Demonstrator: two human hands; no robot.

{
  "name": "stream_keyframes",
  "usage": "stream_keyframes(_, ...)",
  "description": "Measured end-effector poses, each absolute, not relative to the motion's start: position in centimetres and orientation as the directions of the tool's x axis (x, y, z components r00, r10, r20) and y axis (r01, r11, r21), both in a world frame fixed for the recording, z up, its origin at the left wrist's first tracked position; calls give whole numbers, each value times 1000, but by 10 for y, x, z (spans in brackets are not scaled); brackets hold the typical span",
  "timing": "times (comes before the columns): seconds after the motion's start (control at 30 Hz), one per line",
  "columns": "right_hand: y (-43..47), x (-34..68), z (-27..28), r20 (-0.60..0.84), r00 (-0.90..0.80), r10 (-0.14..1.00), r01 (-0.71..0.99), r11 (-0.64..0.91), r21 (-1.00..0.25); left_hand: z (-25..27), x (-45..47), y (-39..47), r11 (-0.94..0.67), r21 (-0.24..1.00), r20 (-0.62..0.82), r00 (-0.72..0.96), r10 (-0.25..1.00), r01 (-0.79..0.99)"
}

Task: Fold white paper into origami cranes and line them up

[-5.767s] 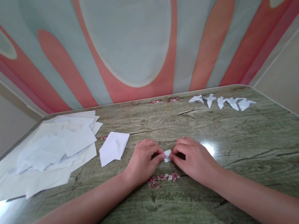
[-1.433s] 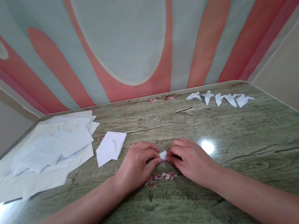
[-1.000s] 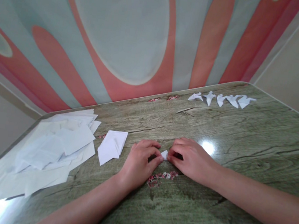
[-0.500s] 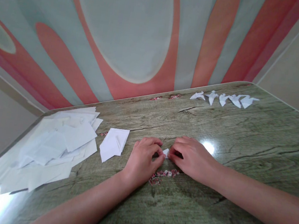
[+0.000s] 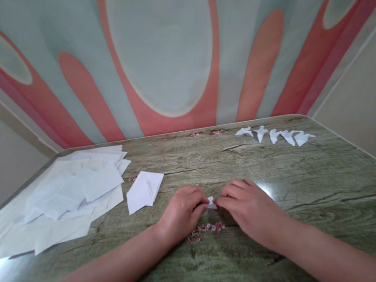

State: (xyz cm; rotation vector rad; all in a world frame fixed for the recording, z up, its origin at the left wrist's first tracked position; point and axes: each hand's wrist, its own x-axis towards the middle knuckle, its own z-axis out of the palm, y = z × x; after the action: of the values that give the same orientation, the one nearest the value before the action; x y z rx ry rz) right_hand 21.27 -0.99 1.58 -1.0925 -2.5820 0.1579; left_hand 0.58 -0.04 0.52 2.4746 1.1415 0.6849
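Between my two hands is a small folded piece of white paper (image 5: 212,203), low over the wood-patterned table. My left hand (image 5: 183,212) pinches its left edge between thumb and fingers. On the other side, the fingertips of my right hand (image 5: 251,210) close on the right edge, the fingers partly hiding it. Left of my left hand lie a few folded white paper pieces (image 5: 142,193), overlapping one another. Whether the paper touches the table, I cannot tell.
A wide, untidy pile of white paper sheets (image 5: 74,200) covers the table's left side. Several folded white paper birds (image 5: 274,135) stand in a row near the far edge. Behind the table (image 5: 306,195) rises a wall with a red and grey-blue pattern (image 5: 215,70).
My right hand has opened out slightly and shows more of the folded paper. The whole scene sits lower in view as the camera tilts up.
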Motion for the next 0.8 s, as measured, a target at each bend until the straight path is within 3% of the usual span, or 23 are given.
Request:
stream_keyframes(0.1, -25, 206, 19, 217, -697, 683, 701, 713, 10, 4, 5, -1, -631, 467, 308, 555, 773, 619)
stream_keyframes(0.23, -36, 195, 14, 203, -697, 687, 715, 688, 126, 4, 3, -3, -638, 443, 302, 565, 767, 629)
stream_keyframes(0.6, -34, 195, 10, 217, -719, 660, 692, 707, 145, 4, 0, -1, -674, 431, 283, 619, 733, 600)
stream_keyframes(0.8, -33, 197, 9, 169, -720, 673, 690, 719, 76, 1, -1, 0, -704, 409, 307, 639, 705, 581)
